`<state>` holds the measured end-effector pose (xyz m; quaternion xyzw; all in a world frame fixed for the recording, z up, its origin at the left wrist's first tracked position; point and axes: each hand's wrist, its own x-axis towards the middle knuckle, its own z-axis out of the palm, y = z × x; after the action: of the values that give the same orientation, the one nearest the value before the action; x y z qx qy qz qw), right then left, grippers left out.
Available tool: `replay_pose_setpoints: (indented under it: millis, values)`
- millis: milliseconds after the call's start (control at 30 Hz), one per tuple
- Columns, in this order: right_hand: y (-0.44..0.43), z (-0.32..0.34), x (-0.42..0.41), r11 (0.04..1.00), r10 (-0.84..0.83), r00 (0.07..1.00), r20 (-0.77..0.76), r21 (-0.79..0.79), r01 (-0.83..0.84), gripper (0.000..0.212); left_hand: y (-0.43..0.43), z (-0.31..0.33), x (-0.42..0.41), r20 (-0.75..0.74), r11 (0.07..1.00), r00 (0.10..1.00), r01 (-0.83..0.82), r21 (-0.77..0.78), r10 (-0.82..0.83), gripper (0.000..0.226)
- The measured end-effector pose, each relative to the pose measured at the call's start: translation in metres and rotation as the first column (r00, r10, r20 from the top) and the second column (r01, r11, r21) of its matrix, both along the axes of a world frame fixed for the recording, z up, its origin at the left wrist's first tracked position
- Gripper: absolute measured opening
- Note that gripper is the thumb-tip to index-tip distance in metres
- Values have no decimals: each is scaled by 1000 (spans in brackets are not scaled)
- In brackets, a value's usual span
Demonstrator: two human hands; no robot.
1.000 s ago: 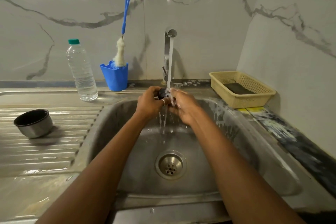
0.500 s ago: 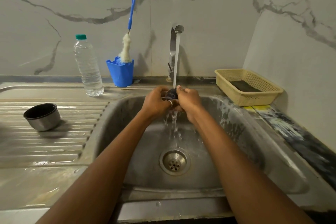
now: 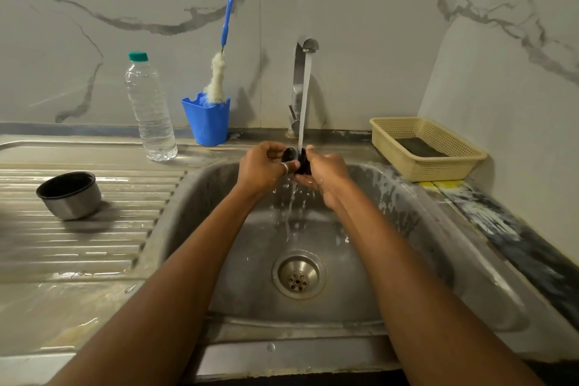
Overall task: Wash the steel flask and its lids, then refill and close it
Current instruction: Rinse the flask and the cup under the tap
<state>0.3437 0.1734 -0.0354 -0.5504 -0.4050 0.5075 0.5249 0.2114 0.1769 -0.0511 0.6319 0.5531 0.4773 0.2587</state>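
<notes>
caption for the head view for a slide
Left hand and right hand rinse a black lid under the running tap.

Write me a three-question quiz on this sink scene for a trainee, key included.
1. True or false: the steel cup lies inside the sink basin.
2. What stands in the blue holder? A) a bottle brush B) a knife C) a sponge
3. Fill in: the left hand and right hand hold the black lid under the running ____.
Key: 1. False; it stands mouth up on the drainboard. 2. A. 3. tap.
</notes>
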Motion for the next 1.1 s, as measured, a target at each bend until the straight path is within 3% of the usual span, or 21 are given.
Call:
replay_pose_setpoints:
  millis: [267, 400, 500, 667, 833, 1100]
  values:
    - [-1, -1, -3, 997, 76, 981, 180, -16, -74, 26, -2, -4, 3, -42, 997, 998, 46, 64, -43, 31]
    - [0, 0, -3, 993, 120, 985, 122, -25, -117, 16, -4, -2, 2, 3, 997, 1000, 7, 71, -7, 17]
    - [-1, -2, -4, 988, 154, 981, 118, -22, -153, 21, -4, -4, 1, 1, 995, 1000, -11, 95, 11, 11]
    - [-3, -1, -2, 991, 128, 991, 36, -42, -126, 25, -2, -6, 1, -61, 993, 995, 89, 76, -85, 20]
    - [-5, 4, 1, 991, 117, 989, -92, -57, -123, 18, 0, -7, -2, 110, 985, 984, 148, -86, -138, 36]
    - [-8, 5, 2, 990, 120, 992, 41, -78, -116, 17, -1, -9, -2, 353, 948, 920, 250, -195, -170, 27]
